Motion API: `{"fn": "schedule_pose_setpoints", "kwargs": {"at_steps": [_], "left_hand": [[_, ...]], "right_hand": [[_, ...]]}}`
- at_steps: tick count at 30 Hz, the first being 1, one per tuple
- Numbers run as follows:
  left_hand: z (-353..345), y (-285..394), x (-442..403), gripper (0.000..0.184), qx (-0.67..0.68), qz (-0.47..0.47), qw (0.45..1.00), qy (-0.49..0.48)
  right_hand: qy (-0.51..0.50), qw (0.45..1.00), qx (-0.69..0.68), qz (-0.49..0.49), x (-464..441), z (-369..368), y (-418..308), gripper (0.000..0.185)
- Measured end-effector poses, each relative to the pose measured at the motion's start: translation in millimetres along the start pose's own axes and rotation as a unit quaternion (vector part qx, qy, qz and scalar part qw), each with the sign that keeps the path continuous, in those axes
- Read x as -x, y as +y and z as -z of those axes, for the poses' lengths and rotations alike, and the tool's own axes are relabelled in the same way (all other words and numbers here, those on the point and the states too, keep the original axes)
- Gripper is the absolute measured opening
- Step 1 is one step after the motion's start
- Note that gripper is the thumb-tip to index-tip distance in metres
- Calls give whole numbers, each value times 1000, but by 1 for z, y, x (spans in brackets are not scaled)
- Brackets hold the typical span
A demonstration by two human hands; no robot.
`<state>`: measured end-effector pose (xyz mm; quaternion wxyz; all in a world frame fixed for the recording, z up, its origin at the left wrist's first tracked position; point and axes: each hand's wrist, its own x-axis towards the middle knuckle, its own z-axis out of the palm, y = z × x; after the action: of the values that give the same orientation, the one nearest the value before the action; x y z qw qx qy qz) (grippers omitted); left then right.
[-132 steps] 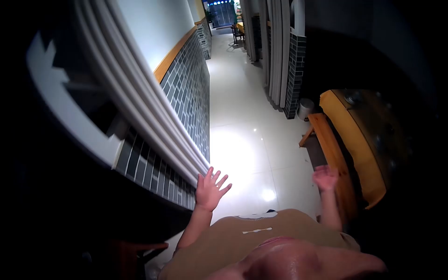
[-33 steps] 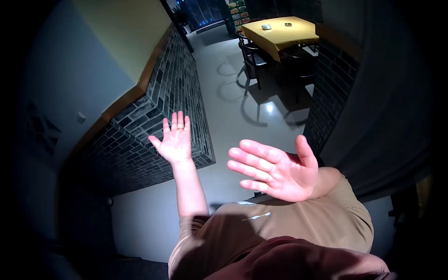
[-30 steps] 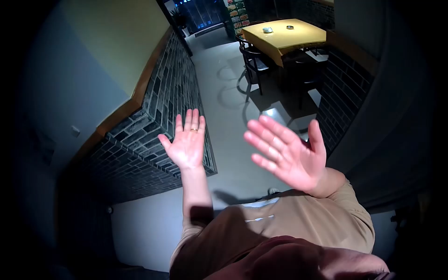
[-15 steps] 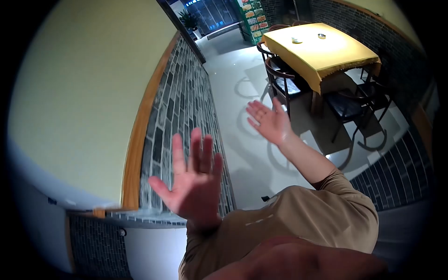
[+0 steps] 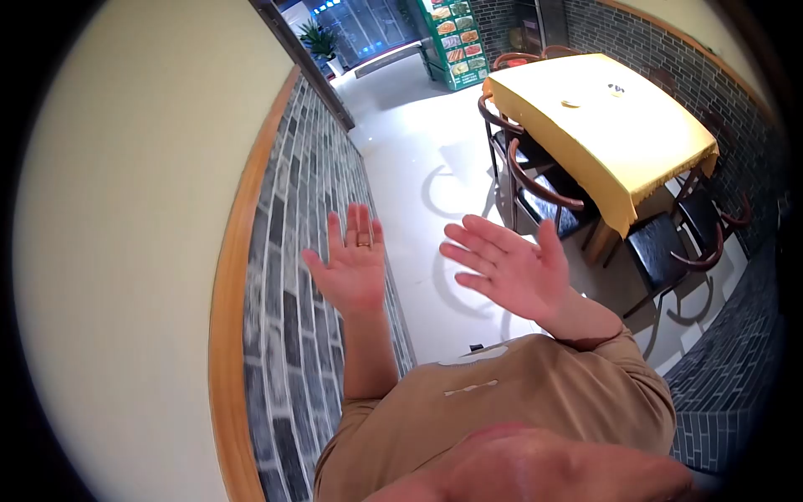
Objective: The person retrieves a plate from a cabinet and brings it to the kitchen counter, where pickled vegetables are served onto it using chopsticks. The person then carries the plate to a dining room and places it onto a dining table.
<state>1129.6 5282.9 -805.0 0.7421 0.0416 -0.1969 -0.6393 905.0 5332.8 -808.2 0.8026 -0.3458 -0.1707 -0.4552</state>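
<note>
My left hand (image 5: 353,266) is raised in front of the grey brick wall (image 5: 288,335), palm up and fingers spread, with a ring on one finger. Nothing is in it. To its right, my right hand (image 5: 512,266) is held up over the pale floor (image 5: 393,184), its palm showing, thumb apart from the fingers, also without anything in it. The two hands do not touch each other. Beyond my right hand stands a table with a yellow cloth (image 5: 577,125), and two small dishes lie on it.
Dark chairs with curved wooden backs (image 5: 544,188) surround the table. A wooden rail (image 5: 230,335) caps the left brick wall. Further off are a green food-picture display (image 5: 456,46), a potted plant (image 5: 319,42) and a glass doorway (image 5: 368,29). Brick walls also flank the right side.
The view has moved from a curtained corridor towards the yellow table, which now appears nearer and brighter. Both hands have shifted in front of me; they remain spread and empty.
</note>
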Motion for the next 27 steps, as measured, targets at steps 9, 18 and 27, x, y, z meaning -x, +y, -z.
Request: {"fn": "schedule_pose_setpoints", "kwargs": {"at_steps": [9,18,27], "left_hand": [[105,-142,-302,21,-790,-336,389,-334],[197,-106,-579,10,-768,-236,528,-274],[309,-117,-849,21,-748,-77,625,-210]], "right_hand": [[176,975,111,-80,-175,330,-52,60],[-28,960,48,-273,-405,542,-128,65],[-34,937,-12,-348,-593,810,-162,64]]}}
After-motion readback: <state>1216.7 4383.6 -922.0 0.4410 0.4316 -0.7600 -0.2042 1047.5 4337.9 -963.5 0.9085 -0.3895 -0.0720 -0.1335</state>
